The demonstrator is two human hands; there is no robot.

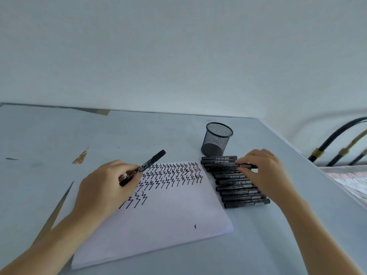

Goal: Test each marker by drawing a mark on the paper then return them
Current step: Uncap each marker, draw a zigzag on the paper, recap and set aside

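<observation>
The paper [158, 225] is smooth, matt white, inked with black zigzags. The markers [238, 183] look like black plastic with a slight sheen and pale print. The cup [217, 139] is dark wire mesh, apparently metal. The table [59, 135] is smooth, pale and faintly glossy. The rail [335, 135] is glossy black metal with brass-coloured fittings.

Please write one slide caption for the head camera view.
Left hand holds a black marker over zigzag-marked paper; right hand touches the marker row.
</observation>
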